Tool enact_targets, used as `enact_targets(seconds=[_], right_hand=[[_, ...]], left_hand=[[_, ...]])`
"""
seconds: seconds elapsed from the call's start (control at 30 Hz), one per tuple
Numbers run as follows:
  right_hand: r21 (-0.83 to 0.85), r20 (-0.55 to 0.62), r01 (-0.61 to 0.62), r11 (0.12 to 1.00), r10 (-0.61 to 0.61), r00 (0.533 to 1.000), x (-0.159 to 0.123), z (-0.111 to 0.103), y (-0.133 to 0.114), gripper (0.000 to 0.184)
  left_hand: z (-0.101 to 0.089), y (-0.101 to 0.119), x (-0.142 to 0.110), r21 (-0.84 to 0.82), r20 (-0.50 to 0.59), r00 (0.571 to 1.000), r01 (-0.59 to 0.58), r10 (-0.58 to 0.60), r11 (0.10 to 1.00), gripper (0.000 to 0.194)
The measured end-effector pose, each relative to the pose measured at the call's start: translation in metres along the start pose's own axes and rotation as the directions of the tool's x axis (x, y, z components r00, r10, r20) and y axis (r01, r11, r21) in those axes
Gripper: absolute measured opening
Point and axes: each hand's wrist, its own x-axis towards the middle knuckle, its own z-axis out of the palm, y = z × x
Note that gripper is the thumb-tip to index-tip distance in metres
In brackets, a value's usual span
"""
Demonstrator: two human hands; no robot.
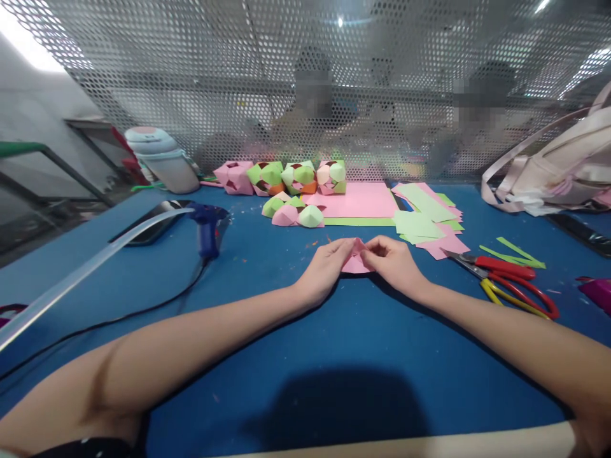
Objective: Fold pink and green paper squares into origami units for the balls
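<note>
A small pink piece of folded paper (357,264) is held between my two hands, just above the blue tabletop. My left hand (325,267) grips its left side, fingers closed and pointing inward. On the other side, my right hand (395,262) pinches the paper's right edge between thumb and fingers. A raised peak shows at the top of the paper, though my fingers cover part of it. Just beyond lie small folded paper pieces (311,216) in pink and green. Flat pink sheets (365,198) lie behind, with a green sheet under them.
Folded paper balls (237,177) line the mesh partition (200,89). Cut paper squares (420,226), scissors (506,296) and green strips (513,256) lie right. A blue glue gun (206,232) with a clear stick and cord stands left, near a bottle (165,162). A bag (563,165) sits far right.
</note>
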Motion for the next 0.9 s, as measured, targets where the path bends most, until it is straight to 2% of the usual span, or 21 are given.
enact_targets(seconds=[0.2,0.37,0.9], right_hand=[[-0.011,0.044,0.057,0.998,-0.056,0.997,-0.0035,-0.0006,-0.0053,0.027],[-0.093,0.021,0.141,0.986,-0.14,0.99,-0.0045,-0.0024,-0.0085,0.03],[-0.117,-0.002,0.176,0.977,-0.177,0.984,-0.0075,-0.002,-0.0097,0.025]], left_hand=[[0.0009,-0.0048,-0.001,-0.097,0.008,1.0,-0.012,0.013,0.995,0.035],[0.0009,-0.0023,-0.0037,-0.099,0.014,1.0,-0.006,0.007,0.995,0.034],[0.002,-0.0001,-0.0059,-0.09,0.028,0.999,0.035,-0.033,0.995,0.036]])
